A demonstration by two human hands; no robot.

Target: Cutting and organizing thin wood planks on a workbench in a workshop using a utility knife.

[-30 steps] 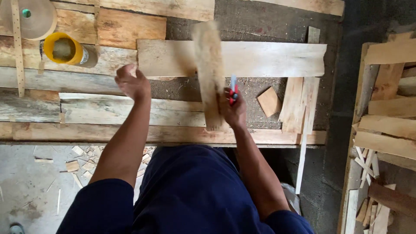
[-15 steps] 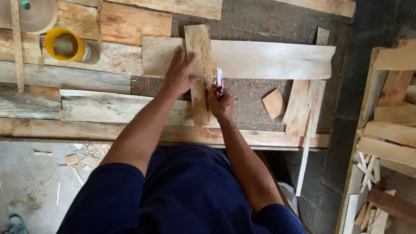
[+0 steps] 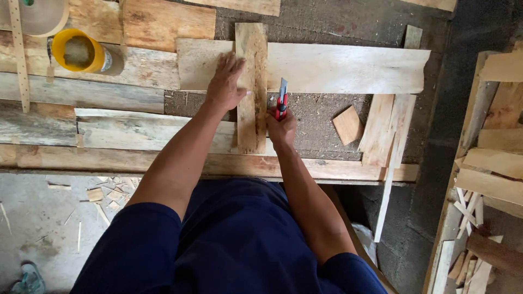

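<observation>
left hand (image 3: 226, 84) pins upright plank (image 3: 251, 92); right hand (image 3: 280, 128) grips cutter (image 3: 281, 98) beside it

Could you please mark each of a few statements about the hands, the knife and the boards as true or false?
1. The right hand holds a red utility knife against the right edge of the upright narrow board. True.
2. The left hand is lifted clear of the wood. False: it lies flat, pressing on the wide pale plank and the narrow board's left edge.
3. The narrow board lies across the wide pale plank. True.
4. The yellow-rimmed can stands to the right of the knife. False: it lies far to the left, on the workbench.
5. A small square wood offcut lies right of the knife hand. True.
</observation>
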